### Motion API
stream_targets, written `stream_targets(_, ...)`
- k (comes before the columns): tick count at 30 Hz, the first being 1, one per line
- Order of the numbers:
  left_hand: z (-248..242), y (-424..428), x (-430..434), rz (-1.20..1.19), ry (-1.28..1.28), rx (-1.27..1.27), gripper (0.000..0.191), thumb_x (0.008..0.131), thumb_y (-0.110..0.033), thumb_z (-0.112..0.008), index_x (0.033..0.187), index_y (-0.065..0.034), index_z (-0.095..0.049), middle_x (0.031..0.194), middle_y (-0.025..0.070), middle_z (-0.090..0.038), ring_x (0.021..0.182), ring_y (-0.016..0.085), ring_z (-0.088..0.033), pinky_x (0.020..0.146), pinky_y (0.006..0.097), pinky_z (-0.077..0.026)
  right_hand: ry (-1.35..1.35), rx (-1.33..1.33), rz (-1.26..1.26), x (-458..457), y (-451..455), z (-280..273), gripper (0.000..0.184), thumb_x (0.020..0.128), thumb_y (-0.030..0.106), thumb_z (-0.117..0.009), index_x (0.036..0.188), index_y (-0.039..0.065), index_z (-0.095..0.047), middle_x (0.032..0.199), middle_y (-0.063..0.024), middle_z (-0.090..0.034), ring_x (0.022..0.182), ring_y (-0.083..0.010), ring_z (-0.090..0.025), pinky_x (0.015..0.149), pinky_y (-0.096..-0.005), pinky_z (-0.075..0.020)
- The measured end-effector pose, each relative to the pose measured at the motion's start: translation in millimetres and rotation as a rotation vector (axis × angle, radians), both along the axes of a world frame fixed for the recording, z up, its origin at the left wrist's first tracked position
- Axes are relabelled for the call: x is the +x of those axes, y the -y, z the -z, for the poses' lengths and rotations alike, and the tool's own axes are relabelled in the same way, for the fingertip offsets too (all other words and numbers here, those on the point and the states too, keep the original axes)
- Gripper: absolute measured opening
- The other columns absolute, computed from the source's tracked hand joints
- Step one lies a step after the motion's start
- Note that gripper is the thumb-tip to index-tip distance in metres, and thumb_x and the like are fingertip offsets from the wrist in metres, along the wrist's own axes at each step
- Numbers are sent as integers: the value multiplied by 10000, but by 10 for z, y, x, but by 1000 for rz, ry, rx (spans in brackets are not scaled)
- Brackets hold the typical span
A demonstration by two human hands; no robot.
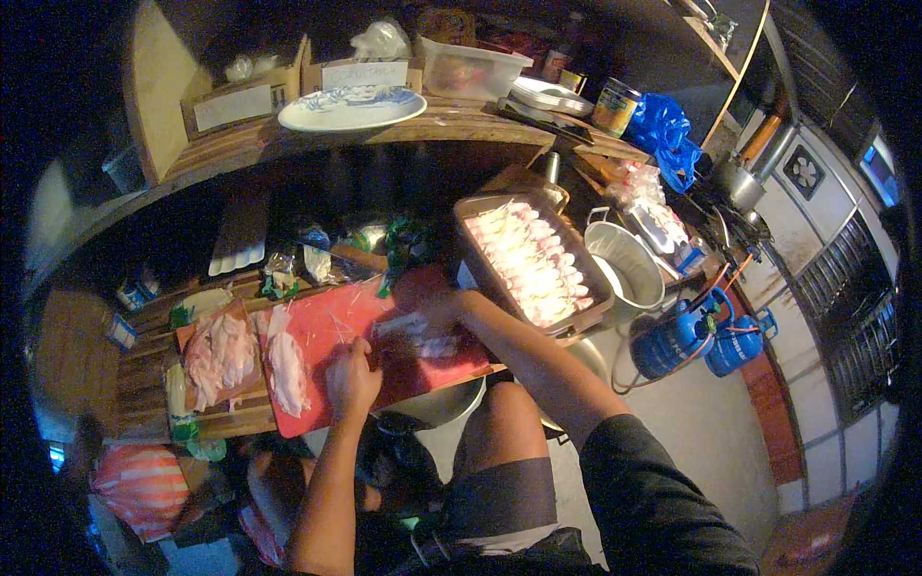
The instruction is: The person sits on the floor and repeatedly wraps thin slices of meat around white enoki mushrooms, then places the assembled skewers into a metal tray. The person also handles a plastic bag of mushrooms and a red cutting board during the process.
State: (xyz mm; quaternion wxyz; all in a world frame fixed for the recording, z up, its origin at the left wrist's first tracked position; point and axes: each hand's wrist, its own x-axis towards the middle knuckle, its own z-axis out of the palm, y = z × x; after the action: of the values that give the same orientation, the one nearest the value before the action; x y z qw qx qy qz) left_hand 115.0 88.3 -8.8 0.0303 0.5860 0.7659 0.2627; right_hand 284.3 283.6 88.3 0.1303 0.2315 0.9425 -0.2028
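Note:
A red cutting board (pixel 324 309) lies on the wooden worktop in front of me. My left hand (pixel 353 378) rests over the board with curled fingers, beside several thin pale sticks (pixel 344 330); whether it grips one is unclear. My right hand (pixel 436 306) is dark and blurred above the board's right part. Just below it is a blurred, pale bluish item (pixel 421 337) that I cannot make out. Strips of raw pale meat (pixel 287 371) lie on the board's left end. Farther left, more raw meat (pixel 220 353) is heaped on a smaller board.
A deep metal tray (pixel 601 299) holds rows of skewered meat (pixel 529 263) at the right. Beside it stands an aluminium pot (pixel 637 277). Blue gas cylinders (pixel 670 342) are on the floor. A shelf above bears an oval plate (pixel 353 108). Someone in a striped cap (pixel 140 489) is at lower left.

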Motion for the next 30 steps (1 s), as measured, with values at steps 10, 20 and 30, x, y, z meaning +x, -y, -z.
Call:
stream_targets(10,184,-19,-47,4,-82,77,400,822,-34,-713,1221,-29,-701,1094,251,-754,1010,455,-730,863,571,-588,-47,26,-6,94,71,85,346,1035,373,-662,1190,95,-796,1002,-187,-806,884,-418,-788,771,-502,-653)
stream_targets(20,96,3,-25,7,-48,32,328,860,-26,-677,1186,-17,-703,1060,277,-745,986,476,-730,866,585,-587,-82,181,-26,215,232,98,362,1039,404,-669,1193,107,-807,988,-180,-814,867,-424,-790,761,-503,-654)
stream_targets(30,107,3,-5,22,-14,107,218,917,-277,-787,972,-73,-736,911,211,-741,821,433,-734,739,577,-587,-57,-294,221,1132,-996,-1504,551,1079,415,-722,1569,201,-592,1230,-38,-785,979,-139,-741,736,-355,-639)
